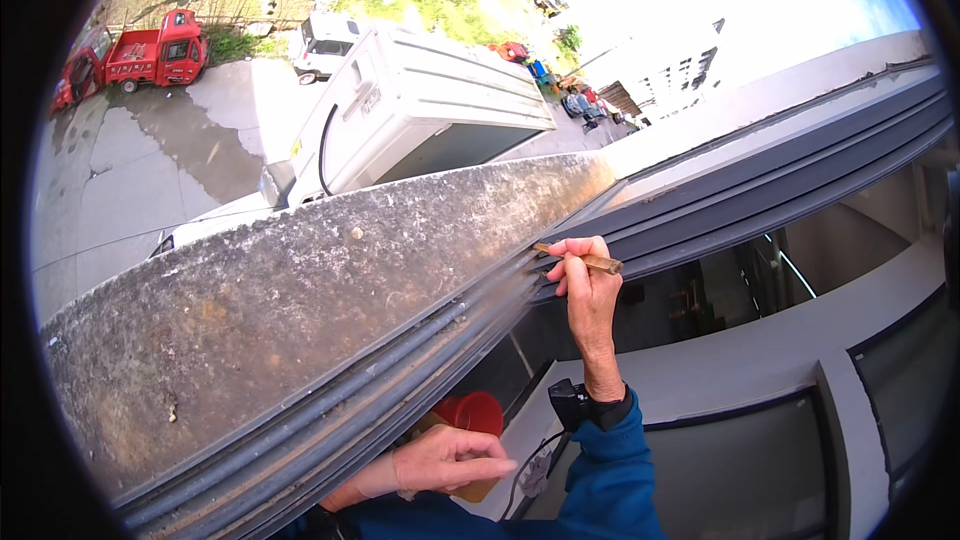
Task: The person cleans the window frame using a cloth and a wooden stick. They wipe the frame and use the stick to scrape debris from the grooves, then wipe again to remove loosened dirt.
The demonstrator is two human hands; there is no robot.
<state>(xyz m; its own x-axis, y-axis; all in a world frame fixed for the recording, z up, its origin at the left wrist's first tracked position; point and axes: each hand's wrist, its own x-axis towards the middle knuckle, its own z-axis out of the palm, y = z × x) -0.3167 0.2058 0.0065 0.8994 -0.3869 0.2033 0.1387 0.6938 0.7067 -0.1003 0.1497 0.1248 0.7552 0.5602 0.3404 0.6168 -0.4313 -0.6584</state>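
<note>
Two hands are working at the grey window track (700,205). The right hand (585,280) is pinching a thin brown stick (585,259) against the rails. At six o'clock the left hand (450,460) is gripping a tan block beside a red cup (470,412). The concrete ledge (280,290) is bordering the track at ten o'clock.

The track (480,315) blurs where the stick (580,258) meets it; the left hand (440,460) hides most of the cup (472,412), and that wrist sits behind the frame (300,440)
</note>
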